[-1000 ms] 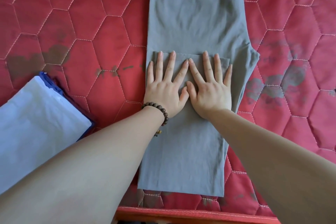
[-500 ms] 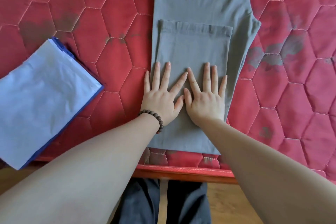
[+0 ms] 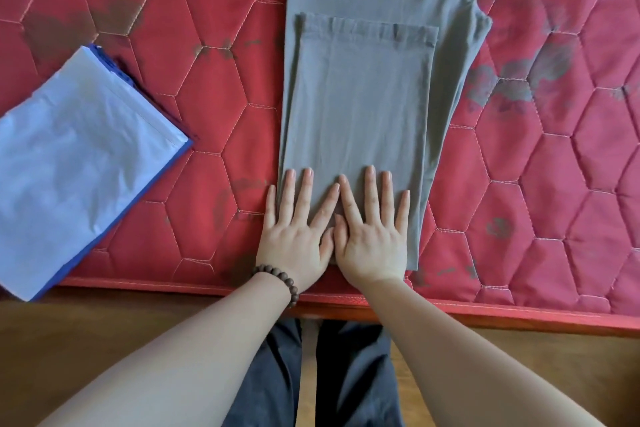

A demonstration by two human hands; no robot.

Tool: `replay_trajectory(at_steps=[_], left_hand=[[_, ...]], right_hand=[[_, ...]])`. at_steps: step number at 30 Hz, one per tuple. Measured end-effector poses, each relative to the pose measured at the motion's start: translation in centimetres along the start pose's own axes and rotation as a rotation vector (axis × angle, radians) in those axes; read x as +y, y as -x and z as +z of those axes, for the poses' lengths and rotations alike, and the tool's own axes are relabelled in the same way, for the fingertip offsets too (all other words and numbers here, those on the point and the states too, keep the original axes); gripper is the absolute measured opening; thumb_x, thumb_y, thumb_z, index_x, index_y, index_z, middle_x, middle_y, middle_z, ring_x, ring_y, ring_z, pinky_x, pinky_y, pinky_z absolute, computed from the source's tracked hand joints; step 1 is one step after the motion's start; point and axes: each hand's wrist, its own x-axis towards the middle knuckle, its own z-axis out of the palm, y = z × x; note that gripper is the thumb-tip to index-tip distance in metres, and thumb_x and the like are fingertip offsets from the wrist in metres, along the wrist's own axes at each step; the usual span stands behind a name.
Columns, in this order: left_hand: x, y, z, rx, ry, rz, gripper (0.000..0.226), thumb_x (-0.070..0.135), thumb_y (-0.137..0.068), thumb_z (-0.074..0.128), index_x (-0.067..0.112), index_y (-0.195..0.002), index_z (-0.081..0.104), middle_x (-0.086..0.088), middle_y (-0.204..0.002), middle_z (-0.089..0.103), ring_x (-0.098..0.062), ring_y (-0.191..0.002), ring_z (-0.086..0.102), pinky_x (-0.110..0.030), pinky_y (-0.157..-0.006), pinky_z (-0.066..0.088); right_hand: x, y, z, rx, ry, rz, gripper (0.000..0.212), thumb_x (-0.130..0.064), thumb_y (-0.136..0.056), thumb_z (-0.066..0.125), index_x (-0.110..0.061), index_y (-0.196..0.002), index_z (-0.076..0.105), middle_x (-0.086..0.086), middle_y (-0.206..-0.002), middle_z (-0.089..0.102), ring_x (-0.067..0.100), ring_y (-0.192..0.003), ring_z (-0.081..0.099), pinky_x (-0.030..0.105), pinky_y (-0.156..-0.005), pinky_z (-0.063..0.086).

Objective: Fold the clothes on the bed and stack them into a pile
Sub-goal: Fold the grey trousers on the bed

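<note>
Fingers (image 3: pixel 371 184) straight and spread, both palms flat, holding nothing, just pressing. Left hand (image 3: pixel 294 232) and right hand (image 3: pixel 372 236) sit side by side, thumbs touching, on the near end of the grey trousers (image 3: pixel 360 107), right at the fold by the mattress edge. Left pinky hangs just off the cloth onto the red mattress (image 3: pixel 207 114). Trousers run away from me up the bed, leg cuffs (image 3: pixel 367 29) doubled back and lying flat on the upper part, hem roughly square across. Judgement: step in hand is flattening the crease at the near fold. To do it well I'd keep the palms flat and press evenly along the fold, not drag, so the top layer doesn't slide off the lower one; right side of the lower layer bulges out past the top layer, so edges want lining up before the next fold. Bead bracelet (image 3: pixel 282 282) on my left wrist could snag cloth, minor. Folded light blue garment (image 3: pixel 76 163) lies well apart on the left, overhanging the bed edge, likely the pile to stack on.
</note>
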Motion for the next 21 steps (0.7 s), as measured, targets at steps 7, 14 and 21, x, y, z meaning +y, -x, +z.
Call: replay_trajectory(at_steps=[7,14,21], left_hand=[[-6.8,1.1,0.3,-0.010,-0.105,0.198,0.072,0.058,-0.093,0.030,0.031,-0.155,0.007,-0.002,-0.164,0.005,-0.025,-0.150,0.006,-0.054,-0.120,0.009],[-5.2,0.9,-1.9,0.006,-0.002,0.081,0.068,0.048,-0.095,0.031,0.017,-0.154,0.019,-0.003,-0.163,0.011,-0.027,-0.150,0.005,-0.062,-0.116,0.010],[1.3,-10.3,-4.3,0.024,0.221,-0.036,0.060,0.025,-0.096,0.009,0.004,-0.152,0.017,-0.010,-0.162,0.011,-0.021,-0.150,0.003,-0.035,-0.122,-0.003]], right_hand=[[8.0,2.4,-0.9,-0.020,0.043,-0.094,0.060,-0.037,-0.098,0.028,-0.028,-0.155,0.011,0.000,-0.162,0.009,0.022,-0.150,0.009,0.056,-0.118,0.011],[6.5,2.3,-3.6,0.009,0.052,-0.028,0.057,-0.035,-0.098,0.032,-0.015,-0.151,0.027,0.002,-0.161,0.011,0.024,-0.150,0.008,0.058,-0.118,0.001],[0.9,-8.4,-3.8,-0.045,0.044,-0.124,0.061,-0.030,-0.102,0.026,-0.014,-0.155,0.001,0.002,-0.163,-0.005,0.017,-0.148,-0.015,0.048,-0.119,-0.010]])
